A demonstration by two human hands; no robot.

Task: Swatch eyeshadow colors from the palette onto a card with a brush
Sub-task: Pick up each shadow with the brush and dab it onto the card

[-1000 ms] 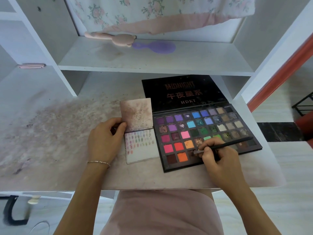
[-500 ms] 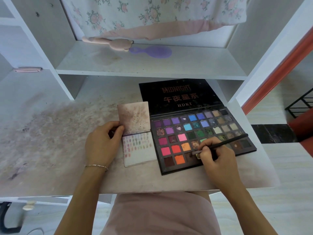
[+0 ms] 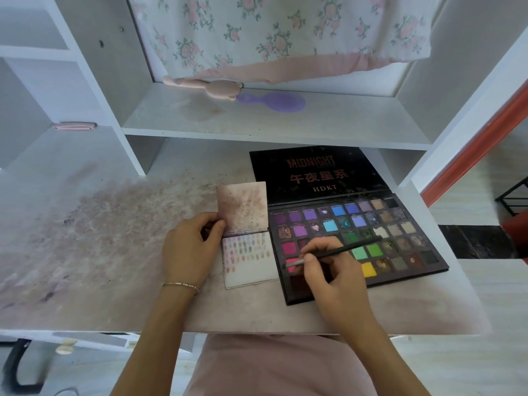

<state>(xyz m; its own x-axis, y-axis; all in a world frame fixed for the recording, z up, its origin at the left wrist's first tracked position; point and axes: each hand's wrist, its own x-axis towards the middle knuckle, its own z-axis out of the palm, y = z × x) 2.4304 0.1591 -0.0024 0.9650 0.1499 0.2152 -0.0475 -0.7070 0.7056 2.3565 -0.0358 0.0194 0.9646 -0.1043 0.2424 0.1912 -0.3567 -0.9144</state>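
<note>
An open black eyeshadow palette (image 3: 400,232) with several rows of coloured pans lies on the desk, its lid flat behind it. My right hand (image 3: 334,278) pinches a thin black brush (image 3: 340,252), whose tip sits over the pink pans at the palette's lower left. Left of the palette lies a white card (image 3: 251,270) carrying rows of small colour swatches, with a stained flap (image 3: 243,207) standing up behind it. My left hand (image 3: 188,252) holds the card's left edge, thumb against the flap.
The desk top (image 3: 100,252) is smeared with powder stains on the left. A shelf (image 3: 271,124) above holds a purple hairbrush (image 3: 274,101) and a pink brush (image 3: 205,85). Floral cloth (image 3: 285,38) hangs behind. The desk's front edge is close to my lap.
My right hand has moved the brush leftward across the palette, from the brown pans near the bottom middle to the pink pans at the lower left. The left hand keeps its hold on the card.
</note>
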